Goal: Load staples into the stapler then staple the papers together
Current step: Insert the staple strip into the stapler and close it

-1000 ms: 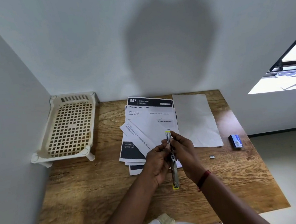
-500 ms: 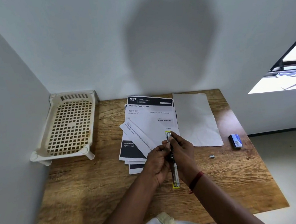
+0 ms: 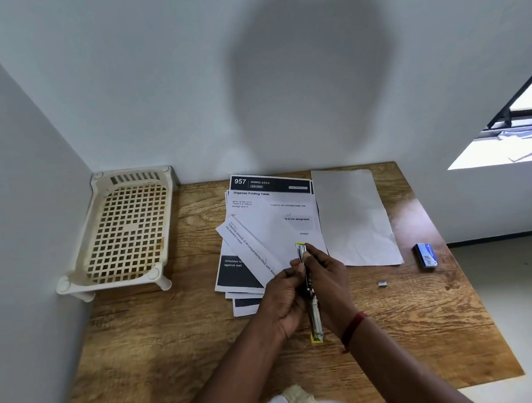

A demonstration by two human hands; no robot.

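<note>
At the far left, in the corner where the two walls meet, a cream plastic tray [image 3: 125,234] with a lattice floor stands on short legs on my wooden table [image 3: 173,333]. Through its holes I see only the wood below; nothing lies in it.

Next along is my loose pile of printed papers [image 3: 269,220], fanned and skewed. The top sheet is headed "Organize Folding Table", and a darker sheet marked "957 Dining Area" pokes out behind it. One narrow strip lies slantwise across the pile's left side.

Over the pile's near edge, my left hand [image 3: 284,300] and right hand [image 3: 329,284] meet around the stapler [image 3: 314,317]. It is opened out long and runs straight away from me, with a yellow tip at each end: the far tip over the papers, the near one over bare wood. The fingers of both hands are curled in and pinched against the stapler's sides. I cannot see whether staples sit in its channel. A red thread band [image 3: 354,326] circles my right wrist.

Just right of the pile lies a blank, slightly creased white sheet [image 3: 354,218]. Farther right, a small strip of staples [image 3: 382,284] sits alone on the wood. Near the table's right edge lies a small blue staple box [image 3: 426,254], whose contents are hidden from me.
</note>
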